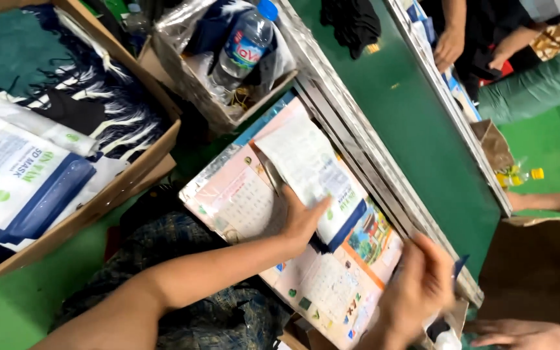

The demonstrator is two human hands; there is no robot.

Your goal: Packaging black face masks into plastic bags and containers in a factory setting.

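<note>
My left hand (301,219) lies flat on a white and blue packet (312,170) that rests on a printed calendar sheet (247,198) covering the work surface. My right hand (419,288) is blurred at the lower right, fingers curled near the edge of the sheet by a small dark blue piece (459,266); whether it grips anything is unclear. A pen-like stick (271,174) lies by the packet.
A cardboard box (108,194) at left holds white and blue packets and dark fringed cloth. Another box (218,107) holds a water bottle (244,45). A green conveyor belt (409,129) runs diagonally; other people's hands (448,46) are beyond it. A brown box (539,266) stands at right.
</note>
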